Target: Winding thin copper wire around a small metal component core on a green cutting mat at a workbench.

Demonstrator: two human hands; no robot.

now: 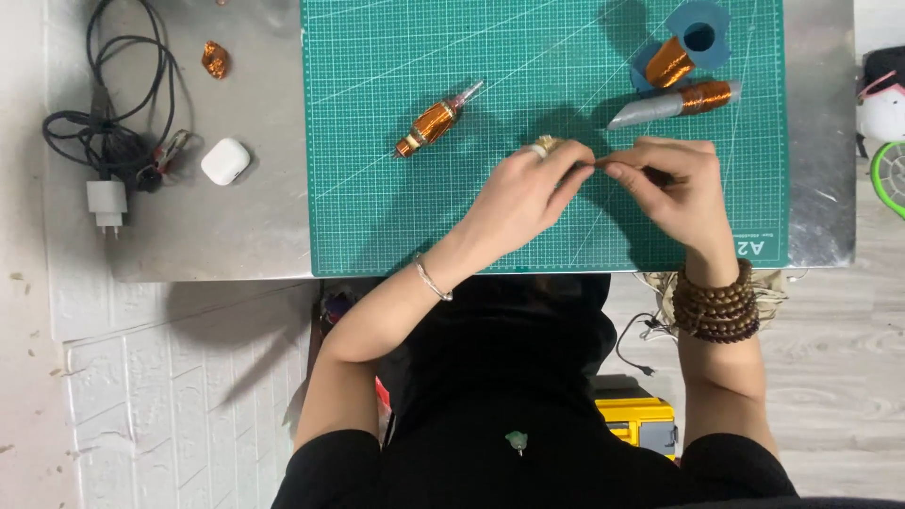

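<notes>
A green cutting mat (396, 217) covers the metal table. Left of the mat lie a white earbud case (225, 161), a white charger plug (106, 204), tangled black cables (113, 104) and a copper scrap (215, 59). Below the mat's right corner stands a yellow box (639, 421).

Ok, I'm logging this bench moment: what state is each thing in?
left hand: pinching a thin piece with the right hand
wound coil: lying loose on the green mat
blue spool: tipped on its side
grey cone coil: lying flat
white case: closed
</notes>
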